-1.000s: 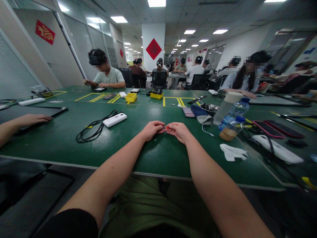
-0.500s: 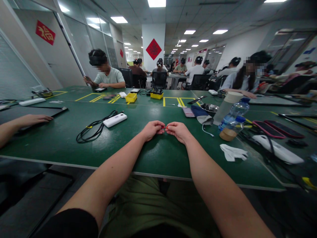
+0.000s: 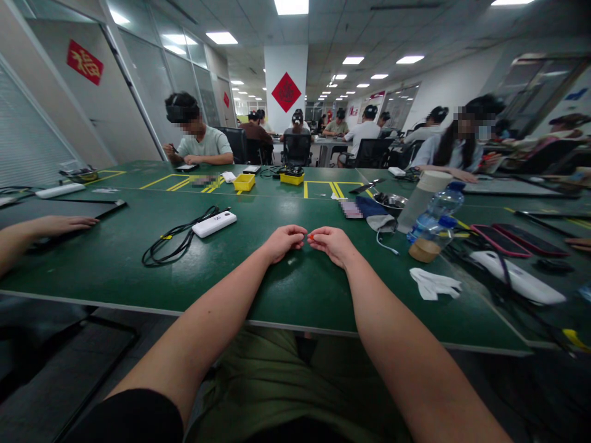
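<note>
My left hand point(image 3: 285, 242) and my right hand point(image 3: 333, 244) meet almost fingertip to fingertip above the green table point(image 3: 258, 289). Between the thumb and fingers of the right hand shows a small orange-red piece point(image 3: 311, 236), too tiny to name its kind. The left hand is closed in a pinch; what it holds, if anything, is hidden by the fingertips. A narrow gap separates the two hands.
Left of my hands lies a white power bank point(image 3: 215, 224) with a coiled black cable point(image 3: 173, 243). On the right stand plastic bottles point(image 3: 433, 239), a pale tumbler point(image 3: 422, 200) and a crumpled tissue point(image 3: 434, 283). Another person's hand point(image 3: 64, 223) rests at far left.
The fingertips have shifted slightly, and the red bit seen at my left fingertips earlier no longer shows. Across the table, the person at left has lowered a hand.
</note>
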`<state>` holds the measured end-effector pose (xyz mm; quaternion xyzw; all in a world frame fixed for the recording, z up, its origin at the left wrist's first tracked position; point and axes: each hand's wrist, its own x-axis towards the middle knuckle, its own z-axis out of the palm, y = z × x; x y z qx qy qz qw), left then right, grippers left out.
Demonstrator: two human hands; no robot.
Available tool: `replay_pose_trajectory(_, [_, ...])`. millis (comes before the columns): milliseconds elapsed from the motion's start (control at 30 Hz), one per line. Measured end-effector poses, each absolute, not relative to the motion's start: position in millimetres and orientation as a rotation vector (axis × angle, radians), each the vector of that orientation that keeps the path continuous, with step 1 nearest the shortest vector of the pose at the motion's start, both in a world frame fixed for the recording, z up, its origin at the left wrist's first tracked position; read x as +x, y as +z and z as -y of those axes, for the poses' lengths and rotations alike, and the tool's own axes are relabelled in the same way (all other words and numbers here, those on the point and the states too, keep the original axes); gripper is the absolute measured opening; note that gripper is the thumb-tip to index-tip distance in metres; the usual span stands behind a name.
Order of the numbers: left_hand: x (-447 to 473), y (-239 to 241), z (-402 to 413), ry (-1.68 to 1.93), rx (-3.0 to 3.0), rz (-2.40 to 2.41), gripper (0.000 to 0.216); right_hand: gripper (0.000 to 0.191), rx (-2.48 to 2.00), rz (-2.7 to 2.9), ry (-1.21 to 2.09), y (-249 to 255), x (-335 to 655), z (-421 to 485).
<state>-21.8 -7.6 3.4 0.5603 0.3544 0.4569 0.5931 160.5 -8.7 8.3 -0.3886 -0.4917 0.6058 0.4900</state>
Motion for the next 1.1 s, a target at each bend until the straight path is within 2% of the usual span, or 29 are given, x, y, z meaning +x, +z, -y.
replay_pose_trajectory(333, [-20.6,3.5,7.4,1.042,1.317,-0.826,0.021,0.018,-0.937,1.238,1.452,5.7,160.2,7.4])
replay_pose_trajectory(733, [-20.2,5.8,9.4,1.043,1.338,-0.844,0.022,0.019,-0.976,1.269,1.414,6.2,160.1,8.6])
replay_pose_trajectory(1100, [-20.3,5.0,8.9,1.043,1.358,-0.861,0.021,0.004,-0.943,1.167,1.563,11.3,161.0,7.9])
